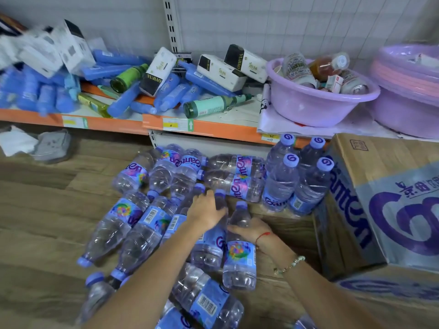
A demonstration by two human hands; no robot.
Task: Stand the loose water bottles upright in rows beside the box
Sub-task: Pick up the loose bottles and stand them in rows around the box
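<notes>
Both bare forearms reached forward and down over the wooden floor (42,210). The left hand (205,213) lay palm-down, fingers wrapped over the shoulder of a clear plastic water bottle with a purple cap (213,236). The right hand (251,230), a red string at its wrist, clasped the neck of a second clear purple-capped bottle (240,255) just beside it. Loose bottles (133,224) lay scattered on their sides to the left. Four upright bottles (294,179) stood touching the printed cardboard box (384,198).
</notes>
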